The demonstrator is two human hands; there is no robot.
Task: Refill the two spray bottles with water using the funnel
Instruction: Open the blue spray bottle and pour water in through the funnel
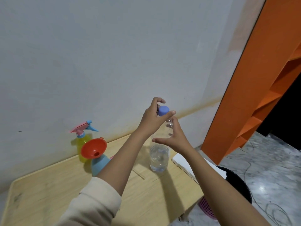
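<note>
Clear water bottle (158, 159) stands upright on worktop (48, 190), long axis vertical, neck up. Left hand (152, 119): fingers pinch its blue cap (163, 110). Right hand (175, 138): fingers curl round its shoulder. To the left, orange funnel (93, 148) sits in blue spray bottle (99, 165). Yellow spray bottle (83, 144) stands behind, nozzle pointing right.

Pale wooden table (48, 193) against white wall (114, 46); orange panel (244, 95) at right; black bin (236, 181) and pink basket (206, 207) on marbled floor (268, 160).

On the table (48, 193), the funnel (93, 148) sits in the front spray bottle (99, 165); the rear spray bottle (83, 141) stands behind, the water bottle (158, 159) to the right.
</note>
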